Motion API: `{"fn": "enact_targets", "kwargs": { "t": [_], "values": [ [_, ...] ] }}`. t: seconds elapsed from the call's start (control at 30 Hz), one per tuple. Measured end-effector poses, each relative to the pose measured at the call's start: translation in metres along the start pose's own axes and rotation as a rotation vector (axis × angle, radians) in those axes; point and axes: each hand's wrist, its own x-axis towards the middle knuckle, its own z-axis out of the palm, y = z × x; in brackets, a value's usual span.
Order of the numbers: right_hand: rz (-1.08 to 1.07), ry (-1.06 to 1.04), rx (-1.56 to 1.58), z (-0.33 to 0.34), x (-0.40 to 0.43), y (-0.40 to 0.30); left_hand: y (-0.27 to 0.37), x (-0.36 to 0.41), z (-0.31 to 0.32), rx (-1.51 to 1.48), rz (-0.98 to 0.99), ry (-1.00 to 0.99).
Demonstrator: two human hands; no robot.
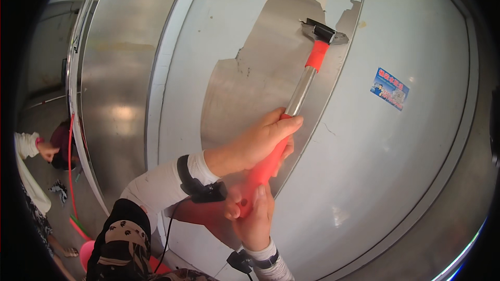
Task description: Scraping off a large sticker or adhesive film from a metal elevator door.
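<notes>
A long-handled scraper with a red grip and metal shaft (302,90) slants up across a pale-coated metal panel (187,97). My left hand (259,140) is closed around the upper part of the red grip, thumb along the top. Lower down, my right hand (254,210) holds the grip's end, with fingers on one side and thumb on the other. The scraper's black-and-grey head (321,31) is over a bare metal patch (273,54), beside the panel seam. Ragged edges of the pale coating surround this patch.
On the right panel is a blue sticker (390,89) bearing writing. Left of the panels, a brushed metal sheet (117,97) borders an opening. There, a person's hand (47,151), another crouching person (62,144), a red pole (71,164) and a pink container (86,253) show.
</notes>
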Motion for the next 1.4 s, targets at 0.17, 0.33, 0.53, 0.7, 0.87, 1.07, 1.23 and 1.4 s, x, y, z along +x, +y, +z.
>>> {"fn": "enact_targets", "kwargs": {
  "t": [0.17,0.33,0.53,0.7,0.87,1.07,1.23,1.4],
  "values": [
    [-0.017,0.01,-0.067,0.006,0.01,-0.004,0.007,0.006,-0.004,0.011,0.035,-0.012],
    [-0.004,0.031,-0.092,0.004,0.018,-0.015,0.012,0.016,-0.001,0.008,0.06,0.004],
    [0.009,0.048,-0.111,0.005,0.027,-0.027,0.021,0.025,0.0,0.009,0.07,-0.001],
    [-0.003,0.06,-0.162,0.013,0.035,-0.039,0.03,0.033,0.001,0.005,0.093,-0.003],
    [-0.006,0.029,-0.16,0.017,0.049,-0.058,0.046,0.048,0.006,-0.013,0.105,0.011],
    [-0.003,0.025,-0.179,0.021,0.059,-0.064,0.053,0.054,0.001,0.015,0.125,-0.014],
    [-0.013,0.022,-0.16,0.016,0.076,-0.081,0.062,0.073,0.005,0.016,0.16,-0.025],
    [-0.024,-0.033,-0.211,0.014,0.081,-0.09,0.066,0.085,0.004,0.036,0.171,-0.036]
  ]
}}
